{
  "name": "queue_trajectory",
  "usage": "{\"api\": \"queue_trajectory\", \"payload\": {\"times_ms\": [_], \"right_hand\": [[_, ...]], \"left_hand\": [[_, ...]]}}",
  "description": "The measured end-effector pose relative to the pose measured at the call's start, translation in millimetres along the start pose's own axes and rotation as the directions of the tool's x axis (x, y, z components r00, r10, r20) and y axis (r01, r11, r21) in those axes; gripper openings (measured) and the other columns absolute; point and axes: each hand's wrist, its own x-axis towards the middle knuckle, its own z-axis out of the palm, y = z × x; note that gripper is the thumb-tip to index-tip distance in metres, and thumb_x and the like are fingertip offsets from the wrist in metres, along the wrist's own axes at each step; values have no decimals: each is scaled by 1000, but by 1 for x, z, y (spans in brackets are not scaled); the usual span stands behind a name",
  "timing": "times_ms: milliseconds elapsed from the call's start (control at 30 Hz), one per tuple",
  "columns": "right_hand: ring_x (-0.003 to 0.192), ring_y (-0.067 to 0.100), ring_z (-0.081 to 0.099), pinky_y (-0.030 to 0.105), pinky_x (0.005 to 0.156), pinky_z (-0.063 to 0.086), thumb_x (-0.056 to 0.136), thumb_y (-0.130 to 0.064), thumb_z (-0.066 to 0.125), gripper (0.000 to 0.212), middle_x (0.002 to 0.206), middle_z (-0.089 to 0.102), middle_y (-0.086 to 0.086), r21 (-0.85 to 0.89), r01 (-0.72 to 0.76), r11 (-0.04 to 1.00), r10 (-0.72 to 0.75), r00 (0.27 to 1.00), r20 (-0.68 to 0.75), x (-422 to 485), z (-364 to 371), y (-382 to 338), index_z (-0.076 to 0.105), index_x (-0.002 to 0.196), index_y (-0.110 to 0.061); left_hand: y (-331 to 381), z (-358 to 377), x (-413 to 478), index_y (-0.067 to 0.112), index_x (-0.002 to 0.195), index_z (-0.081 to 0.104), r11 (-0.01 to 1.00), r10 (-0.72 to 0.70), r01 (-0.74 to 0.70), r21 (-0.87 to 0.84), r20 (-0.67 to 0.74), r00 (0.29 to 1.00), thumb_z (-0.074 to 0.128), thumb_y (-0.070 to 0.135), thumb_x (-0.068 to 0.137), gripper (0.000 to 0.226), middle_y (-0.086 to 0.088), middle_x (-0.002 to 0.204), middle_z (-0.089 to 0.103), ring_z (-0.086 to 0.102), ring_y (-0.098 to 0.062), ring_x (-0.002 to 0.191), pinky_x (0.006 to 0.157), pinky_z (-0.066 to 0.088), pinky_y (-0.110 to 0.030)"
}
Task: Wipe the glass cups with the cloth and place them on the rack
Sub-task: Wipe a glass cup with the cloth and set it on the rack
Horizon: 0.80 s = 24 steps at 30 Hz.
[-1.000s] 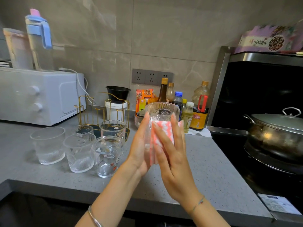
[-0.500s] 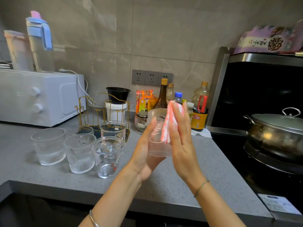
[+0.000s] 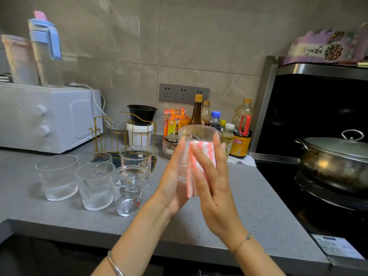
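Observation:
I hold a ribbed glass cup [image 3: 199, 133] upright above the grey counter [image 3: 249, 196]. My left hand [image 3: 172, 182] grips its left side. My right hand [image 3: 214, 176] holds a folded pink-and-white cloth [image 3: 201, 162] and presses it against the cup's near side, fingers laid over it. Several more glass cups stand on the counter to the left, among them a plain one [image 3: 56, 176], a ribbed one [image 3: 95, 185] and a printed one [image 3: 129, 190]. Behind them stands the gold wire rack [image 3: 119, 134]; two cups sit in front of its base.
A white countertop oven [image 3: 49, 116] stands at the back left. A black bowl on a white tub [image 3: 140, 132] is behind the rack. Sauce bottles [image 3: 239, 134] line the wall. A lidded pot [image 3: 334, 162] sits on the stove at right.
The cloth, held edge-on beside the cup's rim half a second ago, now lies flat over the cup's near side again. My right hand has turned and come down with it.

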Motion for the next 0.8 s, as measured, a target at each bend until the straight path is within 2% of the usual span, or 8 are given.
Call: {"api": "queue_trajectory", "payload": {"times_ms": [100,200,300,367,433,600,700,800], "right_hand": [[146,4,-6,31,119,7,99,-42,32,42,158,0,-21,35,-51,998,52,998,-33,19,-9,-2,34,140,-48],[142,-6,12,13,114,14,101,-35,30,39,154,24,-17,116,-130,985,133,991,-13,44,-26,-4,41,139,-38],[118,-18,42,3,94,33,104,-30,30,37,127,53,-27,149,-303,941,270,940,207,68,-50,-5,56,130,-30],[103,-17,48,10,86,38,102,-37,30,35,113,53,-36,93,-418,904,364,863,350,77,-59,-4,60,120,-41],[99,-10,46,19,82,40,100,-44,29,30,113,51,-28,11,-445,895,407,828,387,81,-62,-3,55,115,-45],[93,10,50,27,77,46,98,-48,30,34,117,47,4,-114,-470,875,481,826,293,83,-59,-7,50,110,-24],[84,10,54,24,71,48,98,-46,31,32,97,57,-3,-69,-432,899,434,860,270,81,-60,-10,60,98,-32],[98,9,58,25,90,44,95,-54,29,52,105,65,2,-70,-433,899,433,850,299,79,-62,-6,65,99,-17]], "left_hand": [[-5,-1,-2,15,124,65,999,-2,3,51,-10,1000,49,59,86,60,-12,123,66,62,-24,113,103,42,-43],[-10,-3,-5,19,118,69,994,-13,13,107,-3,1000,49,59,84,56,-10,110,71,66,-20,94,90,48,-40],[-9,-7,-5,26,100,76,991,13,-11,136,-15,1000,50,55,77,44,-4,99,74,68,-15,82,75,52,-32],[-9,-9,-5,28,93,76,990,18,-13,138,-35,999,50,52,75,40,-2,93,75,66,-16,85,71,53,-32],[-8,-10,-5,29,92,75,989,17,-10,149,-45,999,50,51,74,38,-1,88,76,64,-18,88,72,54,-33],[-4,-8,-5,33,81,79,978,6,1,207,-35,999,66,54,77,25,3,84,76,67,-14,83,72,56,-33],[-4,-7,-4,28,86,78,978,-8,22,207,-67,998,64,52,79,29,-1,86,76,65,-19,87,77,53,-37],[-3,-8,-2,23,94,77,979,-38,57,197,-98,994,55,51,77,40,-5,98,75,62,-24,95,92,48,-43]]}}
